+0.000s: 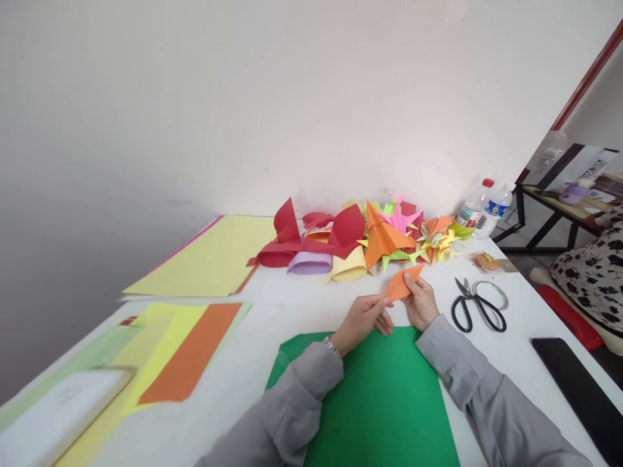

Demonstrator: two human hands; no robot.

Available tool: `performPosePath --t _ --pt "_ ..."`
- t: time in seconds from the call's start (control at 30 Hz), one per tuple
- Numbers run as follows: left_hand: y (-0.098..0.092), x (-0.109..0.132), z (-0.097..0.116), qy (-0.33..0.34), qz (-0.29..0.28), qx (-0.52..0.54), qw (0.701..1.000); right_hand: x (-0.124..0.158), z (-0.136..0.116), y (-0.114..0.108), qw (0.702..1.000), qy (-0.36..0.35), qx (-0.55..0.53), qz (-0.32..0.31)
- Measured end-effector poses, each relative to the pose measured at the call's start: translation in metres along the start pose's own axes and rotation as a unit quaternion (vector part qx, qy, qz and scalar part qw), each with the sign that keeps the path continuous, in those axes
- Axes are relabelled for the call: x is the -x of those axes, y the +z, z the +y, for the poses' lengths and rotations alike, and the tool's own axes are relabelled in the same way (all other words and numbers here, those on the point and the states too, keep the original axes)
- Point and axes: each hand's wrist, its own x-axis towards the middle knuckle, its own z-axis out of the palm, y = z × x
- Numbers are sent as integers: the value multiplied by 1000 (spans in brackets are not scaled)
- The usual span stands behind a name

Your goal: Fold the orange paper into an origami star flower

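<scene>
A small folded piece of orange paper point(400, 286) is held up between both hands, above the far edge of a green paper sheet point(384, 402). My left hand point(364, 319) pinches its lower left corner between thumb and fingers. On the other side my right hand point(421, 303) grips the paper near its upper right end, thumb on top. The paper looks creased into a flat, pointed shape. Black-handled scissors point(476, 306) lie partly spread to the right of my right hand.
Folded paper shapes, including an orange paper plane point(384, 235), pile against the wall. Yellow sheets point(204, 256) and an orange strip point(192, 353) lie left, near a white box point(65, 415). Bottles point(492, 211) and a black flat object point(579, 389) stand or lie right. A person in patterned clothing point(591, 272) sits beyond.
</scene>
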Motion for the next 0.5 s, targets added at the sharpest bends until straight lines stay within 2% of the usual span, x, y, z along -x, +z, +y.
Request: performPosePath --t 0.23,0.4,0.5 --pt "-1 0 0 8 14 24 1000 -1 -1 0 999 -8 23 -29" --pt "-2 0 1 9 39 56 998 4 1 1 980 -37 175 -91" --pt "-2 1 3 7 42 55 998 6 2 1 965 -49 236 -99"
